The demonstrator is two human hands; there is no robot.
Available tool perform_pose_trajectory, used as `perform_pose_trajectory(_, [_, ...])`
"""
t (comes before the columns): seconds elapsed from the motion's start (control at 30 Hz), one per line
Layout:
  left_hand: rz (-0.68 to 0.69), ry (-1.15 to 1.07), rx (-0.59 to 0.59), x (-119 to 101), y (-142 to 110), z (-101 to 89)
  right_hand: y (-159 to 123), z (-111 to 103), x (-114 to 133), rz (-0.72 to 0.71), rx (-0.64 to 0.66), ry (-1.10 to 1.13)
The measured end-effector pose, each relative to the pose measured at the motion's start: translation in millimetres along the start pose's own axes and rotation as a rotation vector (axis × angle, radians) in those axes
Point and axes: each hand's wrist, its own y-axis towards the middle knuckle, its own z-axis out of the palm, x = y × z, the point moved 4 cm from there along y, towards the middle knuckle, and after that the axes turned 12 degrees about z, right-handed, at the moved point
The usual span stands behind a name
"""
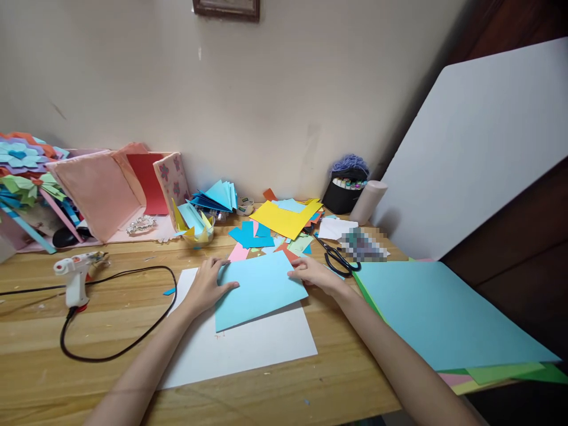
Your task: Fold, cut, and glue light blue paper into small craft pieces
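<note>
A light blue sheet of paper [260, 290] is held a little tilted over a white sheet [266, 346] that lies on the wooden table. My left hand [208, 290] grips its left edge, thumb on top and the other fingers along the far side. At the upper right edge, my right hand [313, 275] pinches the sheet with the thumb above, the fingers partly hidden. Small reddish marks show on the white sheet just below the blue one. Black-handled scissors [339, 257] rest just beyond my right hand.
Left stands a white glue gun [78, 278] with a looping black cord [119, 355]. Colored paper scraps [284, 219] pile up at the back, near a black marker holder [344, 195]. Large colored sheets [444, 319] overhang the table's right side. A pink box [102, 189] stands back left.
</note>
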Motion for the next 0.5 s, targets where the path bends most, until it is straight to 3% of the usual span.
perform_pose_trajectory(0.1, [0.016, -0.008, -0.009, -3.4, 0.2, -2.0, -1.7, 2.3, 5.6, -0.116, 0.115, -0.059])
perform_pose_trajectory(0.27, [-0.006, -0.175, -0.064, -20.1, 1.6, -17.4, -13.2, 3.3, 19.6, -0.318, 0.181, -0.066])
perform_pose_trajectory(0.4, [-0.098, -0.397, 0.039, -34.9, 1.0, -20.3, -19.2, 4.9, 24.9, -0.367, 0.142, -0.101])
perform_pose_trajectory(0.5, [-0.145, -0.554, 0.139, -41.8, -0.1, -11.1, -14.8, 0.0, 26.1, -0.424, 0.003, 0.060])
